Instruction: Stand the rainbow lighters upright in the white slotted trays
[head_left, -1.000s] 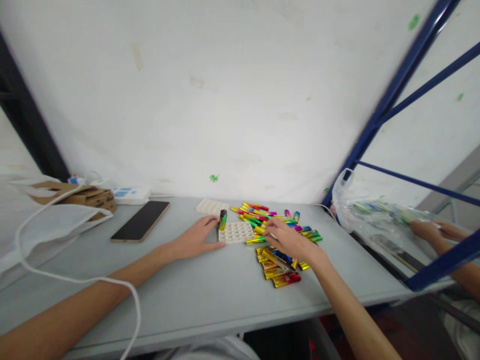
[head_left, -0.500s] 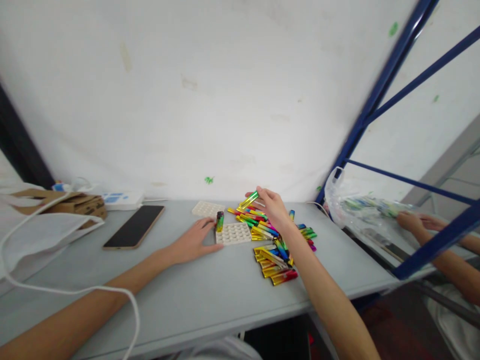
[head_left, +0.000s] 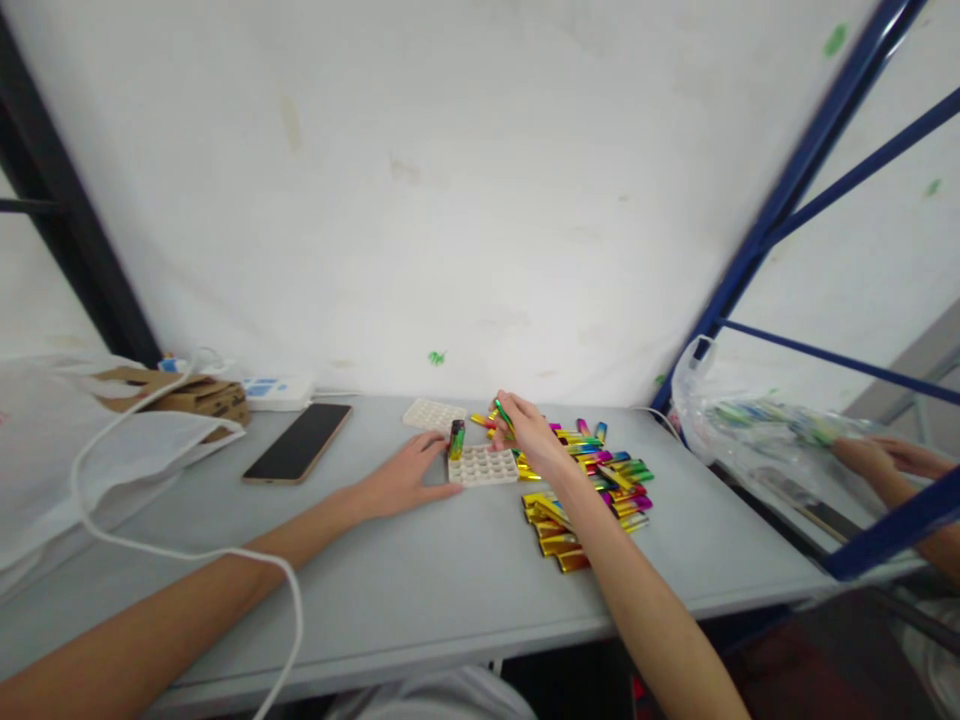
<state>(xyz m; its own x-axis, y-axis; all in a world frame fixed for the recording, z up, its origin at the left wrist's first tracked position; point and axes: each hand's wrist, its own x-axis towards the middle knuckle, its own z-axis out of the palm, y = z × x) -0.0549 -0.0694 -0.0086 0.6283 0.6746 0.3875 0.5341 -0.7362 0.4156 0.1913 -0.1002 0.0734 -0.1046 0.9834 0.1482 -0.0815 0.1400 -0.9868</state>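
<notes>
A white tray with rows of round holes lies on the grey desk. One shiny green-and-gold lighter with a dark top stands upright in its far left corner. My left hand rests at the tray's left edge, thumb stretched along the near side and fingers apart, gripping nothing. Above the tray's far right part, my right hand pinches a green metallic lighter, partly hidden by the fingers. To the right lies a loose pile of multicoloured metallic lighters, partly covered by my right forearm.
A second holed tray lies behind, near the wall. On the left are a phone, a cardboard box, a white bag and a loose white cable. Beyond the blue frame, another person's hands are at a clear plastic bag.
My right hand has brought the lighter from over the pile toward the tray, turning it more upright. My left hand stays at the tray. The view has shifted slightly left.
</notes>
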